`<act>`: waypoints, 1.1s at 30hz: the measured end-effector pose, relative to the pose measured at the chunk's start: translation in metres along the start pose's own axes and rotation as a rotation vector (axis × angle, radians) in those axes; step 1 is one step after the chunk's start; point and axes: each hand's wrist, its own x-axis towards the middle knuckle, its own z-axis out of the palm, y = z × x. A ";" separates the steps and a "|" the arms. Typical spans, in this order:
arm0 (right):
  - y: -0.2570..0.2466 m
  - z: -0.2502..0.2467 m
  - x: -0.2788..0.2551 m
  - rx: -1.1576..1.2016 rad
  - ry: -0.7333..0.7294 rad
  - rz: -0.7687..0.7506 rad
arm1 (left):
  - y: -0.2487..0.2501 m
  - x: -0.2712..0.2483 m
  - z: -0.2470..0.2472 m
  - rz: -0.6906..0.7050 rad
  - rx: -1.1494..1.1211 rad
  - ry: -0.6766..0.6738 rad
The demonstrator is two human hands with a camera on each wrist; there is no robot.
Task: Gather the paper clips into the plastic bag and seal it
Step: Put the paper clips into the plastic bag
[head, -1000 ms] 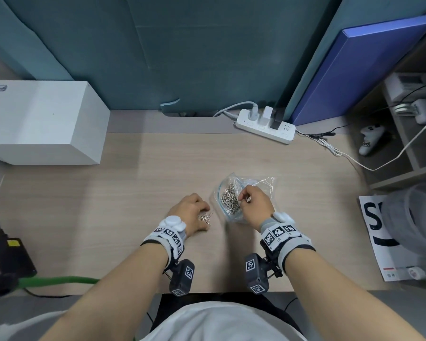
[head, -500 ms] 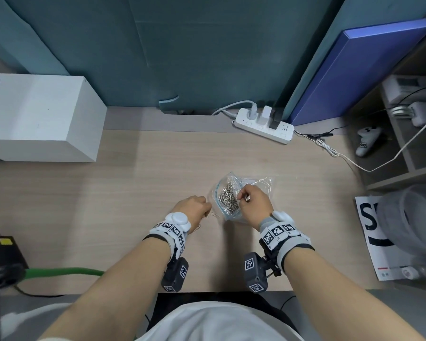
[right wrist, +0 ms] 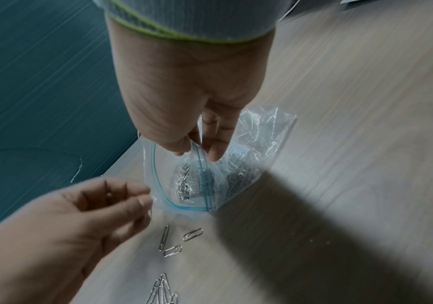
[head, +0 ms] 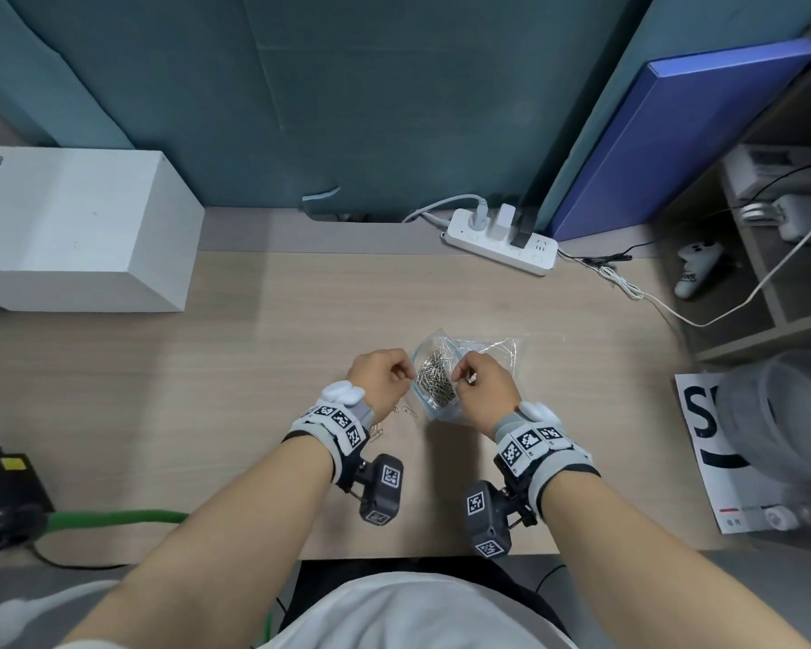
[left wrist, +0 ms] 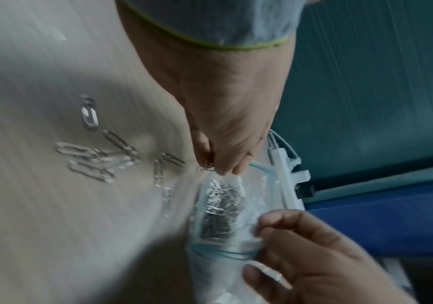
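A clear zip bag (head: 488, 351) with a blue seal strip lies on the wooden desk with its mouth toward me, and a heap of silver paper clips (head: 434, 381) shows inside. My right hand (head: 462, 374) pinches the bag's near rim (right wrist: 197, 152) and holds the mouth open. At the mouth's left edge, my left hand (head: 406, 373) has its fingertips (left wrist: 222, 169) pinching a small clip (left wrist: 206, 167). Several loose paper clips (head: 410, 411) lie on the desk just below my left hand, also seen in the wrist views (left wrist: 93, 160) (right wrist: 174, 240).
A white box (head: 80, 227) stands at the back left. A power strip (head: 502, 241) with plugs sits at the back, with a white cable (head: 637, 292) trailing right toward a shelf. A printed sheet (head: 703, 442) lies at the right edge, and a green cable (head: 113, 517) at the near left.
My left hand has moved from the loose clips on the desk up and right to the bag's mouth. The right hand has kept its hold on the rim.
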 end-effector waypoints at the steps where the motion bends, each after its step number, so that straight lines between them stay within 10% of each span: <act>1: -0.001 0.000 -0.001 0.002 -0.001 0.000 | 0.008 0.003 0.000 0.000 -0.063 0.013; 33: -0.005 -0.001 -0.006 -0.021 -0.008 0.001 | -0.049 -0.025 0.000 0.056 0.279 -0.104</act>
